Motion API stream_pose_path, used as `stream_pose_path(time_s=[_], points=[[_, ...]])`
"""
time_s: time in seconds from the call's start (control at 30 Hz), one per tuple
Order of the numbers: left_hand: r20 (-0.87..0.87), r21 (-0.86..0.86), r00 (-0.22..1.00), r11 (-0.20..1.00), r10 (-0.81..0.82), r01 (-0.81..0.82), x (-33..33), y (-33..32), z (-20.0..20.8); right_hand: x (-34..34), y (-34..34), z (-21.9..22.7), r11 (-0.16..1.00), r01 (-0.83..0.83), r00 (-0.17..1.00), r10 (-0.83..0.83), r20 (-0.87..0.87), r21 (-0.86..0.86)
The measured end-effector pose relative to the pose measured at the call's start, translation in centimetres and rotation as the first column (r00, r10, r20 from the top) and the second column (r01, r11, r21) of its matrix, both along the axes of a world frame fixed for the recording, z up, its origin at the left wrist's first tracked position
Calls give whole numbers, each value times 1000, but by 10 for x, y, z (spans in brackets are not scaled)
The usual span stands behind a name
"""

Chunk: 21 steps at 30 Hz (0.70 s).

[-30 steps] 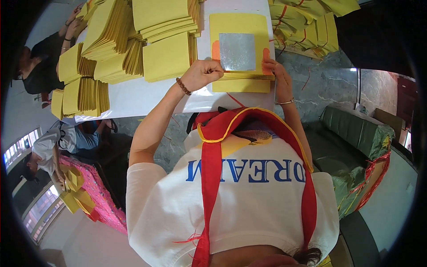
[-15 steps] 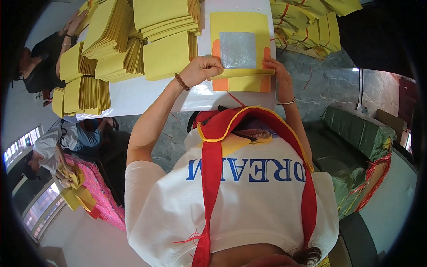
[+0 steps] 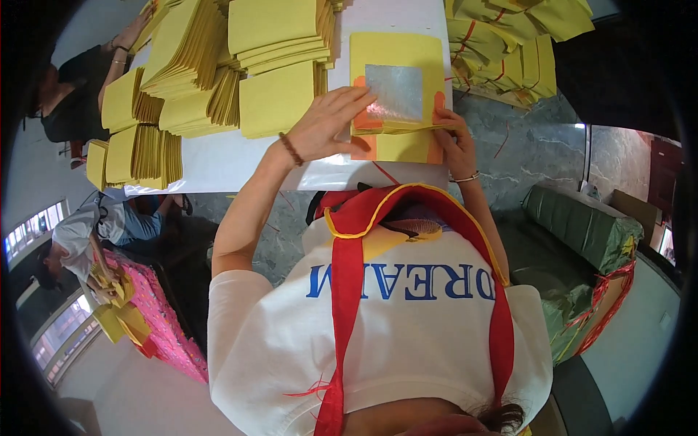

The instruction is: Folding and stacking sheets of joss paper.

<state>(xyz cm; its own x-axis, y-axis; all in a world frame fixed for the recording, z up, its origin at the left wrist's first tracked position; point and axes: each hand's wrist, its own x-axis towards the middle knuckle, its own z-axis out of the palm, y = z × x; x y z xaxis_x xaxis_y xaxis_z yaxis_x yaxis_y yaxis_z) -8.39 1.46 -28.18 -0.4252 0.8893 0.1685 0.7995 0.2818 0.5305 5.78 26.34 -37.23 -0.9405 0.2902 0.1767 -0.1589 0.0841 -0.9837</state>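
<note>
In front of me on the white table lies a stack of yellow paper [image 3: 396, 49] with orange patches and a shiny silver square [image 3: 396, 91]. Its lower part shows a raised edge running across, like a fold. My left hand [image 3: 331, 120], a beaded bracelet on its wrist, is open. Its fingertips rest by the left border of the silver square, and the thumb points down toward an orange patch. At the stack's right side my right hand [image 3: 458, 142] pinches the end of the raised paper edge, its fingers partly hidden.
Thick piles of folded yellow paper [image 3: 280, 94] cover the table's left part. Tied yellow bundles [image 3: 502, 65] stand to the right. Green-wrapped packages [image 3: 582, 218] are at the right. Two other people work at the left, one beside a pink-covered table [image 3: 156, 312].
My left hand has gone from a closed pinch at the fold to spread fingers beside the silver square. The right hand has curled onto the paper edge. The view has shifted slightly.
</note>
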Motion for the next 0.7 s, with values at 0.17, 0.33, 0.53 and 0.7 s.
stream_pose_path(time_s=[0.17, 0.33, 0.53, 0.7], points=[[-354, -47, 934, 996, 55, -77, 1, 6, -22, -3, 4, 25, 837, 79, 997, -57, -57, 542], [-519, 31, 854, 999, 37, -24, 22, -2, 3, 9, -1, 65, 550, 107, 983, 65, -170, 828], [-7, 140, 996, 986, 92, -90, 43, -12, -16, 23, -6, 52, 660, -168, 981, 188, 55, 732], [299, 59, 852, 883, 430, -466, 34, 6, -31, 8, -13, 42, 944, -114, 896, -36, 442, 309]])
